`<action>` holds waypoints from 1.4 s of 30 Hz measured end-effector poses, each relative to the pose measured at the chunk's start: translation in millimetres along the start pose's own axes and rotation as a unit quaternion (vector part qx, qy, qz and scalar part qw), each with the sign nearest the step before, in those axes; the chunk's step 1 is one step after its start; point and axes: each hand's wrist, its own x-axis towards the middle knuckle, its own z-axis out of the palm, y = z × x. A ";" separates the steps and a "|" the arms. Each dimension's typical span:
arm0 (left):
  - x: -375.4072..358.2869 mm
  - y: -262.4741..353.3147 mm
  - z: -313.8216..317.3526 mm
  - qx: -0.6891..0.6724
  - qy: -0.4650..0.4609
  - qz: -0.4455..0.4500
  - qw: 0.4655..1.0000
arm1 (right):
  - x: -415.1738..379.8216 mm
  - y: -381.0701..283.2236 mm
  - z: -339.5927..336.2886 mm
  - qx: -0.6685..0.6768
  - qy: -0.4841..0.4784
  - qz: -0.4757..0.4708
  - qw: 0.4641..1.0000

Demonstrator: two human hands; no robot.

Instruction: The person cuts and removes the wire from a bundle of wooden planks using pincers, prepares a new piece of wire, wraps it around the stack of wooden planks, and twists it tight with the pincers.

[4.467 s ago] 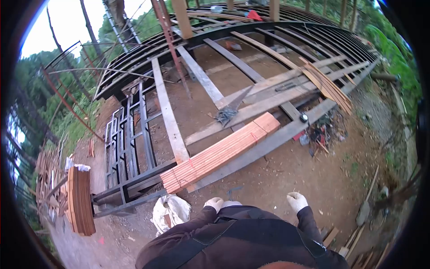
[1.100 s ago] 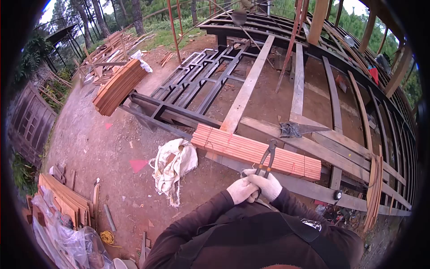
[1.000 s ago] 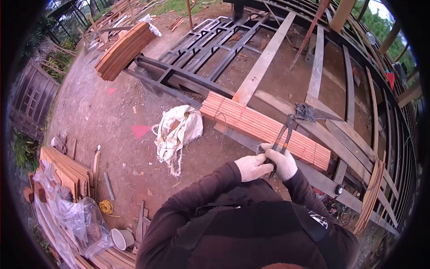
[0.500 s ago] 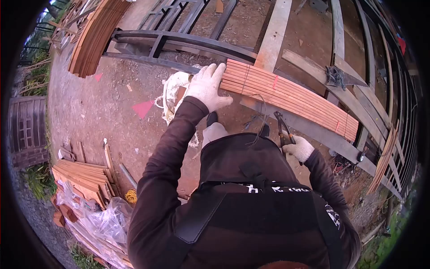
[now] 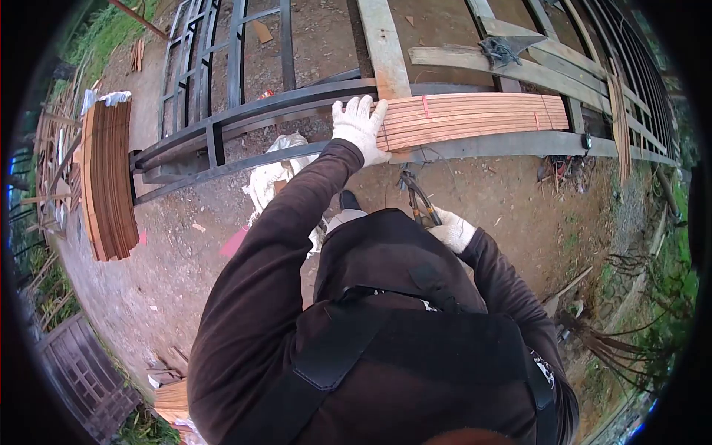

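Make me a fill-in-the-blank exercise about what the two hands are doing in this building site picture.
1. The left hand rests flat on the end of a bundle of reddish wooden ____.
2. The right hand holds a pair of ____.
3. Both hands wear white ____.
4. A white ____ lies on the dirt beside the steel frame.

Missing words: slats; pincers; gloves; sack

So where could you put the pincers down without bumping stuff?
Bare dirt lies right of the right hand, below the steel beam. It is crowded by the white sack and the tool clutter.
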 end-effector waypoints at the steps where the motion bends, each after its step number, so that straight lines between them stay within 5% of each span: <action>1: 0.4 -0.6 -1.2 -0.008 -0.007 -0.001 1.000 | -1.1 -9.2 7.0 -0.088 0.045 0.021 0.995; 3: 0.2 -1.8 2.5 -0.003 0.002 0.002 1.000 | 17.7 6.6 -9.4 -0.309 0.146 -0.004 0.940; 4: -0.1 -1.6 2.5 -0.002 -0.001 0.010 1.000 | 30.0 27.6 -24.9 -0.500 0.217 -0.179 0.819; 6: -1.5 -2.4 2.1 -0.015 0.007 0.012 1.000 | 27.2 2.7 -4.4 -0.568 0.300 -0.054 0.764; 7: -0.2 -3.1 4.0 -0.013 0.012 0.015 1.000 | 26.1 -9.0 6.7 -0.563 0.308 -0.052 0.765; 9: -2.3 -5.2 9.2 -0.011 0.016 0.026 0.999 | 25.0 -22.7 27.5 -0.648 0.373 -0.021 0.663; 13: -3.0 -6.6 8.5 -0.030 0.012 0.030 0.999 | 39.8 -11.9 40.1 -0.710 0.424 -0.059 0.559; 23: 2.7 -16.2 20.1 -0.040 0.049 0.043 0.997 | 52.9 -25.7 85.7 -0.705 0.487 -0.054 0.513; 26: 2.5 -16.8 16.2 -0.036 0.038 0.044 0.998 | 51.7 -38.4 92.4 -0.707 0.474 0.038 0.524; 29: 2.6 -17.6 11.5 -0.043 0.027 0.044 0.998 | 53.4 -41.3 86.6 -0.727 0.501 0.023 0.469; 34: 3.0 -15.3 13.4 -0.038 0.026 0.038 0.998 | 43.6 -62.6 85.2 -0.747 0.453 0.002 0.486; 38: 5.3 -16.9 11.5 -0.044 0.027 0.032 0.998 | 46.5 -69.2 49.7 -0.722 0.397 0.028 0.566; 42: 4.9 -14.7 9.8 -0.041 0.027 0.029 0.998 | 51.0 -89.9 0.9 -0.771 0.317 -0.018 0.551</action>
